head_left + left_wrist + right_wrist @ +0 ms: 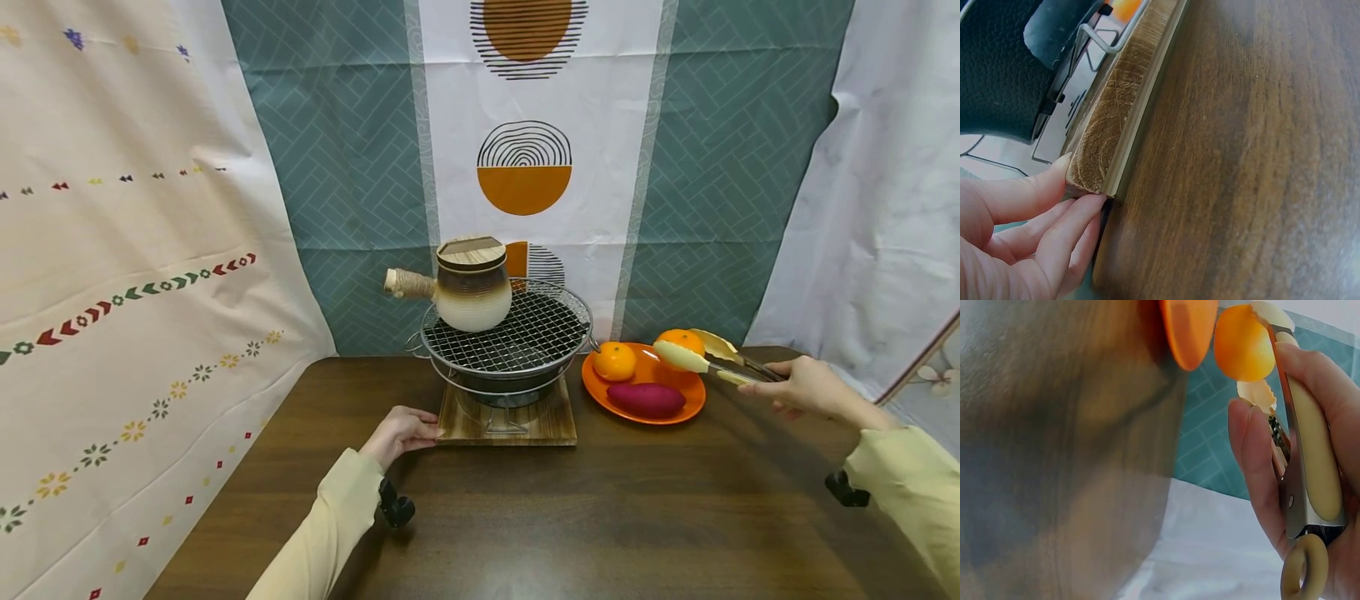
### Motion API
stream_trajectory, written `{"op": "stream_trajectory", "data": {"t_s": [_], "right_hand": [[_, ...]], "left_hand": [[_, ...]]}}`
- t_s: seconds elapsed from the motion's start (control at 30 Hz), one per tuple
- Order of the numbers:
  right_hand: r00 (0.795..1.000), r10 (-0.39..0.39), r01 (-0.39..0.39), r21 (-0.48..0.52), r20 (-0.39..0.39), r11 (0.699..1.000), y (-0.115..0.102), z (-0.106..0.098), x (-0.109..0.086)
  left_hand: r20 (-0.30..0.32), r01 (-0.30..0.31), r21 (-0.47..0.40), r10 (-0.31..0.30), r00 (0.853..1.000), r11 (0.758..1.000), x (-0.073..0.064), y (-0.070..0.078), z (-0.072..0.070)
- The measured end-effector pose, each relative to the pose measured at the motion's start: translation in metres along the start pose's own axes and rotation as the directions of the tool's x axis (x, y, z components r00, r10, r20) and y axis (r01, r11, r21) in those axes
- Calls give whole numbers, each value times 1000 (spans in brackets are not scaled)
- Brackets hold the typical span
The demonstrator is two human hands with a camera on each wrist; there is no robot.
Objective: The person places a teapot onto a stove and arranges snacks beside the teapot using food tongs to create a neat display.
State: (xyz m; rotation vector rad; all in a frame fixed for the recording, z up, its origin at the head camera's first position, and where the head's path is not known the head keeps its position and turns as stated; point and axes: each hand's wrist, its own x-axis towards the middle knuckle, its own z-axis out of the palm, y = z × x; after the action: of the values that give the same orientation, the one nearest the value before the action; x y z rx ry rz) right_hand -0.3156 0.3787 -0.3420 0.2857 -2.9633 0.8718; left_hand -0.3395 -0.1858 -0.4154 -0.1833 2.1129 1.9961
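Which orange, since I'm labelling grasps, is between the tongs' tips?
The orange nearer the right hand; the other orange lies farther left, clear of the tongs.

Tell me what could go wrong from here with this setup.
The round orange might slip from the tongs in the right hand. The pot sits off-centre on the grill, handle overhanging, so a bump could tip it. The left hand pinches the wooden board underneath; a tug might jolt everything above.
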Motion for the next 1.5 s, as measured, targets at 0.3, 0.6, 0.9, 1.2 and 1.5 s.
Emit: {"op": "stream_trajectory", "data": {"t_s": [0.3,0.6,0.9,1.2,1.5], "right_hand": [[1000,4,-6,-70,-26,998,-13,-13,3],[998,58,-58,3,11,998,-28,-21,4],[998,64,-65,24,17,998,-44,-28,7],[999,48,-48,12,-4,999,-58,-33,12],[999,50,-50,18,-8,999,-73,-36,18]], "left_hand": [[-3,4,-1,-4,1000,1000,4,-1,-1],[11,4,6,-4,1000,1000,4,-3,-1],[24,-9,20,9,1000,1000,3,-2,-2],[20,-9,7,9,1000,1000,4,-2,-2],[20,-21,22,21,1000,1000,2,-2,-1]]}}
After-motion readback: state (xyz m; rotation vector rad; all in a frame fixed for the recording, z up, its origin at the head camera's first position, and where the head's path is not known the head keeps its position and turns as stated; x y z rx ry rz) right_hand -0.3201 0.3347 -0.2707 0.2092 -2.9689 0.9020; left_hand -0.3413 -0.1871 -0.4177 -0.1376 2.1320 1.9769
